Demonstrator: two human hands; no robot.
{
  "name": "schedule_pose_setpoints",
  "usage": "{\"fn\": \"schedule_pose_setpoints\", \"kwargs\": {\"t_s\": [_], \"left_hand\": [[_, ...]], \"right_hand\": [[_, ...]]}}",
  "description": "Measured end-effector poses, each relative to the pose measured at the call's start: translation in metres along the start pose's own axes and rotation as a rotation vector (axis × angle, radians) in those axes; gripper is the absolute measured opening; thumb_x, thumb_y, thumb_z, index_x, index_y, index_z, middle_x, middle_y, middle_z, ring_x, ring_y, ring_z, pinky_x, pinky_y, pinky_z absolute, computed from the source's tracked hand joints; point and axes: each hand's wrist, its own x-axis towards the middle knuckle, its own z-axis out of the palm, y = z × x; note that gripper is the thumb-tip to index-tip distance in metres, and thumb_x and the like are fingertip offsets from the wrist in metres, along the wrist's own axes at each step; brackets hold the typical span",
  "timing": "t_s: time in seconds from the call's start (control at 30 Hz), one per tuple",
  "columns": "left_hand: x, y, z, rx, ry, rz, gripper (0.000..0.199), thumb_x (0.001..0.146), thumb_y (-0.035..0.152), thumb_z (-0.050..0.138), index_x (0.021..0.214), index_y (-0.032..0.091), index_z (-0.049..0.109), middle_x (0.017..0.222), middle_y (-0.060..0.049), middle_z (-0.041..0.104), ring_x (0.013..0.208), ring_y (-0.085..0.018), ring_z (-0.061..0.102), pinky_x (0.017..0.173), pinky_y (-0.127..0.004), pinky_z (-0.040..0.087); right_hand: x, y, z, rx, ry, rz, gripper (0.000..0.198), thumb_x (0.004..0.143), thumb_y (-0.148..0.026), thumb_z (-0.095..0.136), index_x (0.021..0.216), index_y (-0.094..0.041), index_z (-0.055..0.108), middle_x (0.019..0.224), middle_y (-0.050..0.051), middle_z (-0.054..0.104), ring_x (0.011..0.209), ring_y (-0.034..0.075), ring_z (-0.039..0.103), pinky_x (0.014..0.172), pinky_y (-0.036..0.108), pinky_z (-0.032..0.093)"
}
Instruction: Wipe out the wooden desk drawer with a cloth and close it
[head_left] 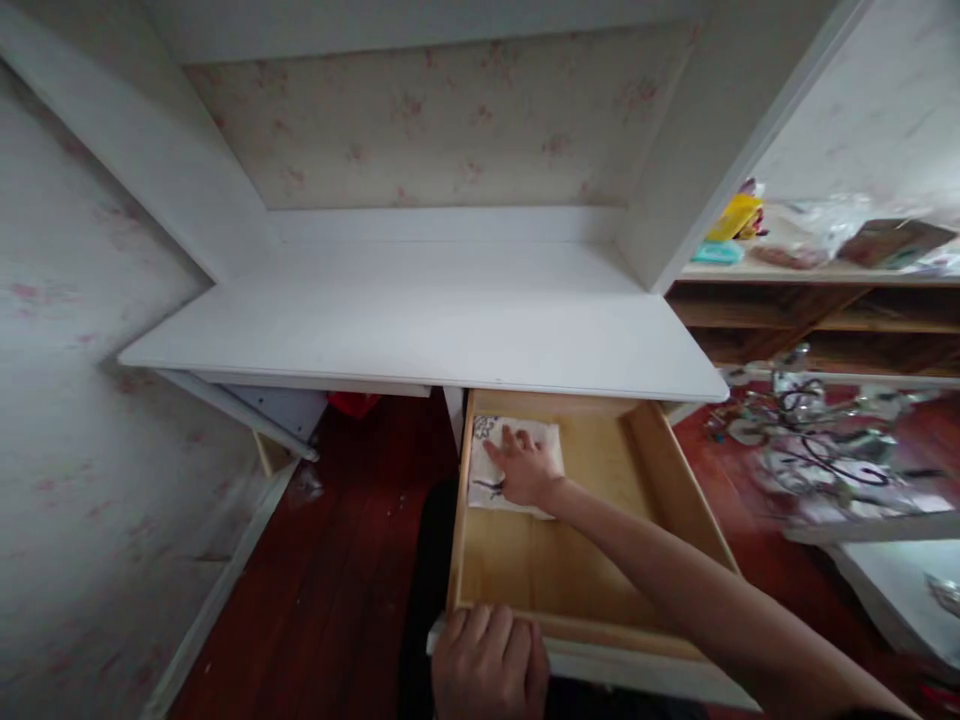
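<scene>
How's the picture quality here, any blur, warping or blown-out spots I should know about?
Head view: soft all over, with the right hand on the patterned cloth slightly smeared; wide-lens warping bends the white desk edges and walls outward; the clutter at the right edge is too blurred to identify; lighting is dim and even, with shade under the desk; the left hand on the drawer front is cut off by the frame.

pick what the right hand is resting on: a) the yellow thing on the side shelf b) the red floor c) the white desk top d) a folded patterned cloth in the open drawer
d: the right hand lies flat on the folded patterned cloth at the back left of the open wooden drawer, while the left hand grips the drawer's front edge.
</scene>
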Motion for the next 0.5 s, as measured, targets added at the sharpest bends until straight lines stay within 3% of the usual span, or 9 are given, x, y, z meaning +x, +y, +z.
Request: {"fn": "schedule_pose_setpoints", "kwargs": {"t_s": [0.13,0.23,0.5], "left_hand": [[0.000,-0.001,0.002,-0.018,0.033,-0.008,0.022,0.083,0.016,0.056,0.064,0.021,0.047,0.056,0.001,0.049,0.056,-0.016,0.045,0.059,-0.037,0.025],[0.000,-0.002,0.001,-0.013,0.001,0.007,0.022,0.082,0.016,0.058,0.064,0.021,0.048,0.057,0.001,0.049,0.056,-0.016,0.045,0.058,-0.037,0.025],[0.002,-0.001,-0.001,-0.005,-0.011,0.012,0.024,0.082,0.016,0.060,0.062,0.021,0.047,0.056,0.001,0.048,0.057,-0.016,0.044,0.059,-0.037,0.027]], "right_hand": [[0.021,0.008,-0.007,0.035,-0.025,0.000,0.084,0.078,-0.049,0.062,0.154,-0.031,0.031,0.162,0.019,0.015,0.143,0.049,0.017,0.105,0.062,0.026],[0.023,0.024,-0.005,0.060,-0.050,-0.006,0.084,0.079,-0.046,0.062,0.155,-0.033,0.029,0.164,0.015,0.012,0.146,0.045,0.014,0.109,0.059,0.022],[-0.019,0.115,-0.002,0.064,-0.138,0.068,0.090,0.074,-0.036,0.065,0.156,-0.029,0.029,0.165,0.013,0.009,0.148,0.039,0.016,0.113,0.053,0.021]]}}
